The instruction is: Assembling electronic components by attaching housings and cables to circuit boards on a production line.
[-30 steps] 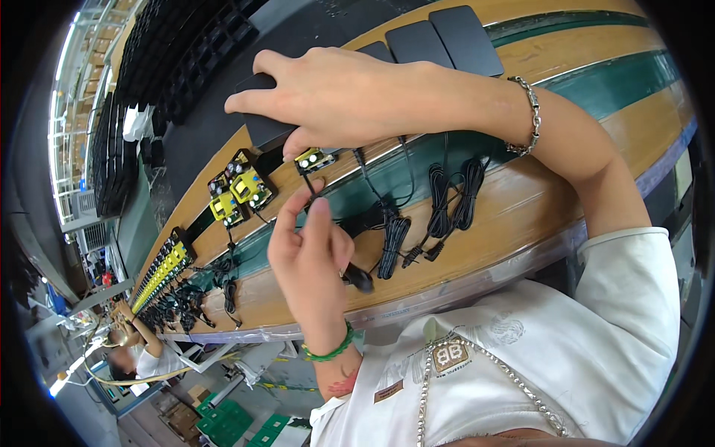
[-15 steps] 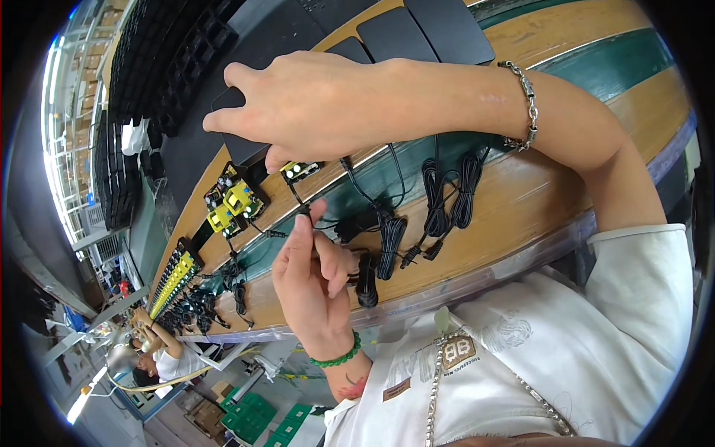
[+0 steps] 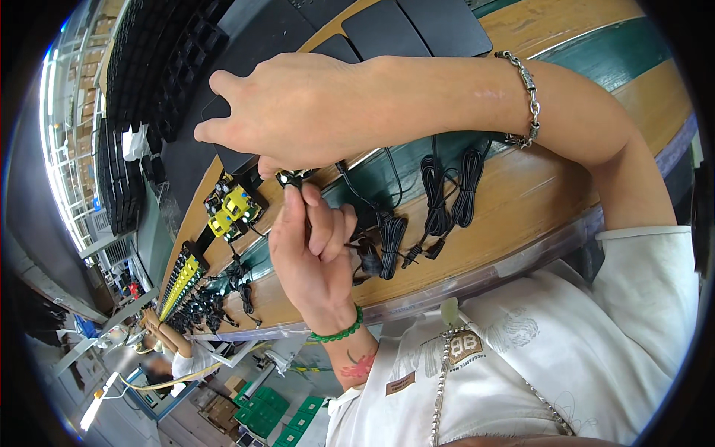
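Note:
My left hand (image 3: 313,257), with a green bead bracelet, is closed in a pinch on a thin black cable, mostly hidden by the fingertips. Just above them shows a small circuit board (image 3: 289,177), partly covered by my right hand (image 3: 290,115). That hand lies back-up with its fingers apart across a flat black case (image 3: 216,110); the thumb comes down at the near side, beside the board. Its grip underneath is hidden. Left of the hands sit circuit boards with yellow transformers (image 3: 237,203).
More flat black cases (image 3: 450,28) lie along the far side. Bundled black cables (image 3: 432,197) rest on the wood-and-green bench (image 3: 514,201). Leftward runs a long row of yellow-topped boards (image 3: 177,283). Stacked black trays (image 3: 119,175) stand beyond. A co-worker (image 3: 182,361) is at the far left.
My left hand has moved up along the cable to the circuit board, its fingers curling closer. My right hand stays over the black case. The whole view has shifted slightly.

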The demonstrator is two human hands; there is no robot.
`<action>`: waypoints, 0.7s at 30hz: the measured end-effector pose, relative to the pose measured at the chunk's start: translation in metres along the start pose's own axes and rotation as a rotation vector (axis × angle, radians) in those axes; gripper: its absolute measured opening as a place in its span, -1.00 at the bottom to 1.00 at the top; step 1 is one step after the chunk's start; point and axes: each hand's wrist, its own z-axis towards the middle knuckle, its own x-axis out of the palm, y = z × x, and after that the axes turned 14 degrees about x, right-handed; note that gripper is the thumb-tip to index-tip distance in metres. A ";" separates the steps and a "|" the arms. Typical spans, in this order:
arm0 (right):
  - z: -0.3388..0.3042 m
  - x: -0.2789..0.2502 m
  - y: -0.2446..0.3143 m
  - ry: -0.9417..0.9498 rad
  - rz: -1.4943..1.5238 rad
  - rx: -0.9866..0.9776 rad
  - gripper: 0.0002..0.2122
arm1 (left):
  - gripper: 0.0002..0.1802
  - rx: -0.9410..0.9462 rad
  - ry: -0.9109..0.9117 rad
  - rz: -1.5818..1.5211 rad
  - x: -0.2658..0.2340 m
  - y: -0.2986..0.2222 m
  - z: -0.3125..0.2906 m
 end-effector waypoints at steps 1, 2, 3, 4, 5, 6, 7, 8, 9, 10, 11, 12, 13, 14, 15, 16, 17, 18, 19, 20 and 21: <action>0.000 0.000 0.000 0.004 -0.003 -0.002 -0.59 | -0.67 -0.011 -0.005 0.000 0.001 0.001 0.000; 0.000 0.000 0.000 0.003 -0.002 -0.001 -0.59 | -0.67 -0.011 -0.004 0.001 0.003 0.002 -0.002; 0.000 0.000 0.000 -0.002 0.000 -0.001 -0.59 | -0.67 0.039 -0.043 0.111 0.006 0.005 -0.004; 0.000 0.001 0.000 -0.006 0.002 -0.001 -0.59 | -0.67 0.090 -0.081 0.221 0.009 0.008 -0.006; 0.000 0.001 0.000 -0.011 0.004 -0.001 -0.60 | -0.67 0.142 -0.120 0.331 0.011 0.010 -0.008; 0.000 0.002 0.000 -0.015 0.007 -0.001 -0.60 | -0.66 0.193 -0.159 0.441 0.013 0.011 -0.009; 0.000 0.001 0.001 -0.015 0.009 -0.001 -0.60 | -0.66 0.192 -0.160 0.442 0.014 0.011 -0.010; 0.000 0.001 0.001 -0.009 0.007 0.004 -0.60 | -0.66 0.188 -0.164 0.448 0.016 0.011 -0.009; 0.000 0.000 0.002 -0.003 0.006 0.009 -0.60 | -0.66 0.184 -0.170 0.453 0.017 0.010 -0.009; 0.000 0.000 0.002 0.004 0.005 0.013 -0.60 | -0.66 0.180 -0.176 0.459 0.018 0.010 -0.008; 0.000 0.000 0.003 0.010 0.004 0.016 -0.60 | -0.66 0.177 -0.182 0.465 0.018 0.009 -0.009; 0.000 -0.001 0.004 0.012 0.006 0.014 -0.60 | -0.66 0.177 -0.186 0.466 0.016 0.007 -0.008; 0.000 -0.001 0.005 0.012 0.001 0.019 -0.60 | -0.65 0.126 -0.162 0.410 0.012 0.003 -0.007; 0.000 -0.001 0.006 0.012 -0.004 0.024 -0.60 | -0.65 0.075 -0.139 0.354 0.008 -0.003 -0.005; 0.000 -0.001 0.007 0.012 -0.009 0.029 -0.59 | -0.65 0.024 -0.116 0.297 0.004 -0.007 -0.003; 0.001 -0.001 0.008 0.013 -0.013 0.033 -0.59 | -0.64 -0.026 -0.094 0.240 0.002 -0.009 -0.003; 0.001 -0.001 0.009 0.018 -0.011 0.030 -0.59 | -0.64 -0.026 -0.099 0.238 0.002 -0.010 -0.005; 0.002 -0.002 0.010 0.022 -0.009 0.037 -0.58 | -0.64 -0.013 -0.111 0.278 0.003 -0.009 -0.006; 0.002 -0.002 0.011 0.026 -0.008 0.043 -0.58 | -0.64 0.001 -0.123 0.316 0.005 -0.009 -0.008; 0.003 -0.003 0.012 0.031 -0.008 0.049 -0.57 | -0.64 0.015 -0.135 0.354 0.007 -0.009 -0.009; 0.005 -0.003 0.014 0.035 -0.009 0.054 -0.56 | -0.63 0.029 -0.146 0.390 0.008 -0.011 -0.009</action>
